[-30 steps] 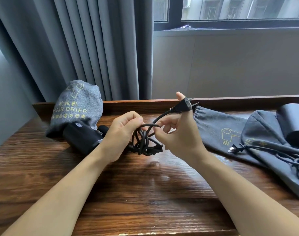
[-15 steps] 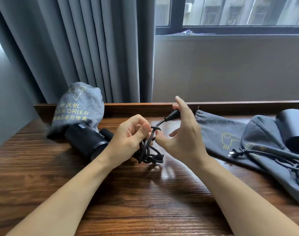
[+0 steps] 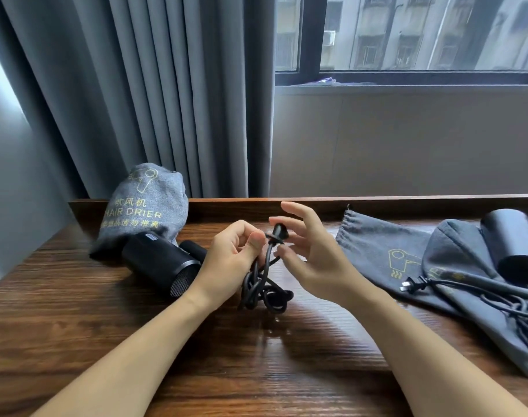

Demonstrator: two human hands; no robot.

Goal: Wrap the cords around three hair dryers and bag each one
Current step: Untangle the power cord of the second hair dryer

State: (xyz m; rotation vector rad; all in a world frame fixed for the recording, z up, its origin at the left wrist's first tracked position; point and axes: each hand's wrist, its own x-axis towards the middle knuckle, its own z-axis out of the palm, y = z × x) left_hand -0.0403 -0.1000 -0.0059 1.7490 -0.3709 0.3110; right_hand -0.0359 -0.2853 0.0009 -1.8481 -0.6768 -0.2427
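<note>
Black hair dryer [image 3: 160, 266] and cord [image 3: 264, 288], grey bags [image 3: 380, 251] with yellow print, dark-brown wood-grain table [image 3: 76, 326].

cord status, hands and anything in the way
Left hand grips bundled cord. Right hand open, fingers at plug. Hair dryer unbagged beside bag. Nothing blocking.

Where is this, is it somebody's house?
Probably a hotel room, not certain. Matching grey cloth bags printed HAIR DRIER lie on a dark wooden desk beside long grey curtains, and the window shows apartment blocks.
</note>
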